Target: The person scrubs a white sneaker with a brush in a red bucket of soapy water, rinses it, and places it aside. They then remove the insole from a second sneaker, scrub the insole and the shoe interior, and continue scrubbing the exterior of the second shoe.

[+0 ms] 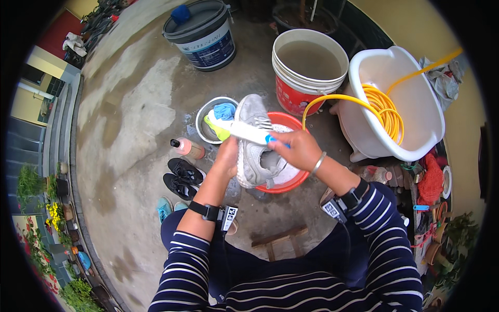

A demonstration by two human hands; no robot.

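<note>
My left hand (227, 157) grips a grey lace-up sneaker (253, 165) by its sole side, holding it up over the edge of a red-orange basin (288, 188). White suds fill the basin. In my right hand (298, 150) is a white brush with a blue grip (249, 133), laid across the laces and blurred. Its bristles are hidden from view. Behind the sneaker a metal bowl (199, 126) holds a blue cloth (224, 111) and a yellow-green item (218, 128).
A bottle of pink liquid (191, 149) stands left, near black sneakers (181, 178). Behind are a water-filled bucket (310, 62) and a dark lidded bucket (204, 41). At right, a white tub (419, 113) holds a coiled yellow hose (384, 113), whose end hangs towards the basin.
</note>
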